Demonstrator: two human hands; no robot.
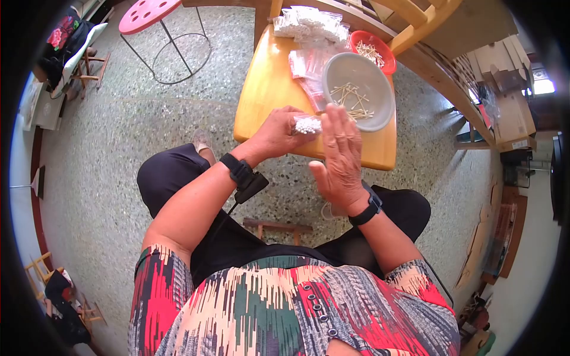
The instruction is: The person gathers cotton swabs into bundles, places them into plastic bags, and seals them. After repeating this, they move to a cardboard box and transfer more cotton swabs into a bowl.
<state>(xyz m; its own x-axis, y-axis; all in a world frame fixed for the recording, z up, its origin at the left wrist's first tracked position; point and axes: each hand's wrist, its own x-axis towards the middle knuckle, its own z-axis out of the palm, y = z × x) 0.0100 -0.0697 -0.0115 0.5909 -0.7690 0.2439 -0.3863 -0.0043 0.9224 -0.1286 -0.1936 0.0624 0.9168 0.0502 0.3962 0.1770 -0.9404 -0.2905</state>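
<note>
My left hand (284, 133) is wrapped round a clear bag of cotton swabs (307, 125), whose white tips face up toward me. Beside it, my right hand (341, 151) is held flat with fingers stretched, the palm side toward the bag and nothing in its grasp. Both hands are over the near edge of a yellow wooden seat (261, 89). Just beyond the right fingertips stands a grey bowl (385, 95) with loose cotton swabs (351, 99) in its bottom. Flat plastic bags (307, 70) with red print lie left of the bowl.
Filled bags of swabs (312, 25) are piled at the seat's far end. Behind the grey bowl is a red bowl (389, 58) with more swabs. A red round stool (148, 13) stands on the speckled floor at far left. Cardboard boxes (504, 65) are stacked at right.
</note>
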